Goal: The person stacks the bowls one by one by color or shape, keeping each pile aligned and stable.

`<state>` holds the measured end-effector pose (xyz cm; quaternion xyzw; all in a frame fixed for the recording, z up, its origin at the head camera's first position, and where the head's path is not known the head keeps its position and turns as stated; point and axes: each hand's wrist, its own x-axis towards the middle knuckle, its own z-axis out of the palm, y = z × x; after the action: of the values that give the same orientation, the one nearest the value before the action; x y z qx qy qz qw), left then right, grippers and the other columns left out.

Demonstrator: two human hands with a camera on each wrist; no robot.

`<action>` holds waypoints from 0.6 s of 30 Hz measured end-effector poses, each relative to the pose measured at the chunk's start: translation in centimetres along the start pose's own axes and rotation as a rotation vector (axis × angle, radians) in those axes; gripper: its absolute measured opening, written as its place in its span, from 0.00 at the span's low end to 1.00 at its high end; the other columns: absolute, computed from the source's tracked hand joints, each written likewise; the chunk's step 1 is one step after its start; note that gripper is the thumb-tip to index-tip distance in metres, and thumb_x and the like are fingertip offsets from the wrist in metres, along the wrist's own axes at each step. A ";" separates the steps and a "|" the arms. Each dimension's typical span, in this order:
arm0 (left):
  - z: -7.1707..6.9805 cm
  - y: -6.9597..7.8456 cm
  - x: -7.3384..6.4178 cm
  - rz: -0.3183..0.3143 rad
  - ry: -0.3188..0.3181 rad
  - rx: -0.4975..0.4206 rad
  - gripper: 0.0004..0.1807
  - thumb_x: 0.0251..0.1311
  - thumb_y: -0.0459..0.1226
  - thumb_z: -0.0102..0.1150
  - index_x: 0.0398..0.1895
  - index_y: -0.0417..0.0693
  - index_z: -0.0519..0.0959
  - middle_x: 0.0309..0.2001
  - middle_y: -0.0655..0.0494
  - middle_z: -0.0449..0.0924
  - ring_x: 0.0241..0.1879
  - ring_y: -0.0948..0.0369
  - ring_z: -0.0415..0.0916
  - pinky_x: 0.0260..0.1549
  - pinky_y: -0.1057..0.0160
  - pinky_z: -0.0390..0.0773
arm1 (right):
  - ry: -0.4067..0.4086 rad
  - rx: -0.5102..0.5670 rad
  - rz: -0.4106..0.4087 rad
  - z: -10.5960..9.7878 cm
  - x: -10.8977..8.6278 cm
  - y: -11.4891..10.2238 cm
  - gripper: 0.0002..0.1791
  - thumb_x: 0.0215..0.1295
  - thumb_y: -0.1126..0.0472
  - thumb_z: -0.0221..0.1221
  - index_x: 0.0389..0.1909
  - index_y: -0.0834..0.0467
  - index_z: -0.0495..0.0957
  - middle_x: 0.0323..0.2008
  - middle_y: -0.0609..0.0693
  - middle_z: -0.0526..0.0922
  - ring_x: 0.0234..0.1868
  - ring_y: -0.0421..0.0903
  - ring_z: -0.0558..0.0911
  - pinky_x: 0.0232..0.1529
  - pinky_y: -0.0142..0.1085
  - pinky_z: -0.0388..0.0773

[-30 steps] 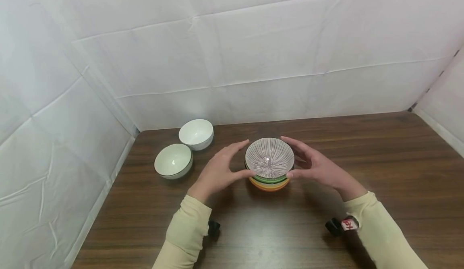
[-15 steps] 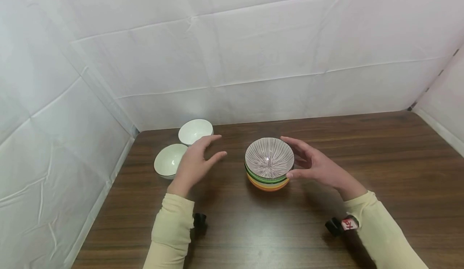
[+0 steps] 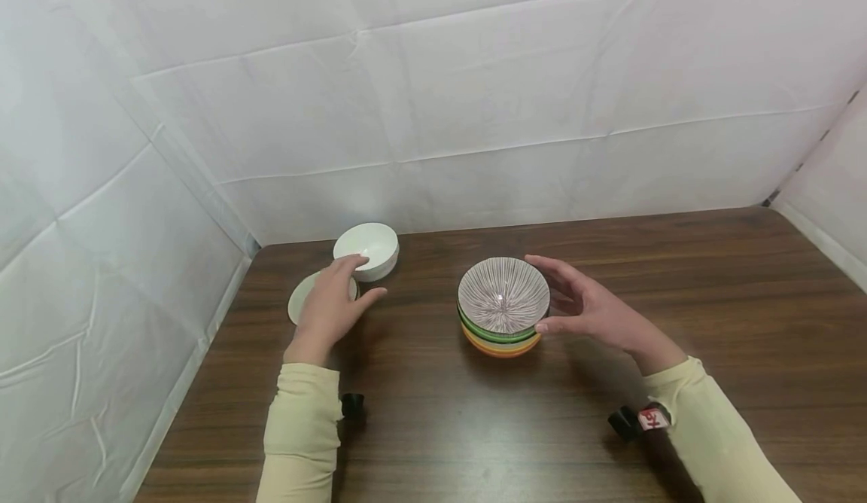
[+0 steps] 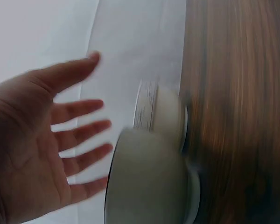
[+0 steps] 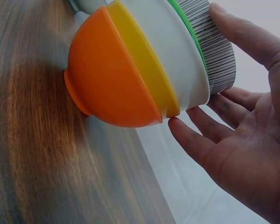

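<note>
A stack of nested bowls (image 3: 503,300) stands upright on the table, a striped bowl (image 5: 214,51) at the top and an orange bowl (image 5: 102,74) at the bottom. Yellow, white and green-rimmed layers show between. My right hand (image 3: 585,315) curves round the right side of the stack, thumb near the front and fingertips against the bowls. My left hand (image 3: 328,307) hovers over a pale, dark-rimmed bowl (image 3: 299,300), partly hiding it. Its fingers are spread in the left wrist view and hold nothing. Just behind sits a white bowl (image 3: 379,245), its outside finely marked.
The brown wooden table (image 3: 433,428) meets a white sheet-covered wall (image 3: 474,111) at the back. Another white sheet (image 3: 101,300) rises along the left edge. The two pale bowls stand close together near the back left corner.
My left hand has left the side of the stack and moved left, over the pale dark-rimmed bowl. The right hand and the stack have stayed in place.
</note>
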<state>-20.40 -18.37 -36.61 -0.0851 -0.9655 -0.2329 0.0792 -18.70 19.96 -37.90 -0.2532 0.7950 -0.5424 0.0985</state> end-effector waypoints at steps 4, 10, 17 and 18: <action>-0.5 -1.1 -0.3 -0.081 -0.059 0.071 0.40 0.62 0.52 0.65 0.71 0.39 0.65 0.73 0.36 0.60 0.72 0.36 0.57 0.69 0.38 0.63 | -0.001 -0.003 -0.002 0.0 0.0 0.0 0.51 0.56 0.64 0.71 0.77 0.56 0.52 0.76 0.60 0.58 0.76 0.65 0.59 0.70 0.62 0.60; -0.9 -2.2 -0.6 -0.146 -0.080 0.101 0.43 0.62 0.53 0.63 0.72 0.37 0.61 0.75 0.34 0.55 0.74 0.35 0.52 0.70 0.34 0.59 | -0.001 -0.003 -0.003 0.1 0.0 0.0 0.52 0.56 0.64 0.71 0.77 0.56 0.52 0.76 0.60 0.58 0.76 0.65 0.59 0.70 0.61 0.61; -1.1 -2.8 -0.7 -0.178 -0.084 0.118 0.49 0.59 0.56 0.65 0.74 0.36 0.57 0.75 0.31 0.51 0.74 0.34 0.48 0.73 0.32 0.50 | 0.003 -0.013 0.004 0.2 -0.1 -0.2 0.51 0.56 0.64 0.71 0.77 0.56 0.52 0.76 0.60 0.58 0.76 0.64 0.60 0.70 0.62 0.61; -1.1 -2.9 -0.8 -0.187 -0.089 0.116 0.51 0.58 0.56 0.66 0.75 0.36 0.56 0.75 0.30 0.50 0.74 0.33 0.48 0.73 0.33 0.51 | 0.003 -0.014 0.004 0.2 -0.1 -0.2 0.51 0.56 0.64 0.71 0.77 0.56 0.52 0.76 0.60 0.58 0.76 0.64 0.60 0.70 0.62 0.61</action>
<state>-20.09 -21.56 -37.03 -0.0004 -0.9837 -0.1791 0.0189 -18.51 19.80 -37.75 -0.2515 0.7995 -0.5368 0.0965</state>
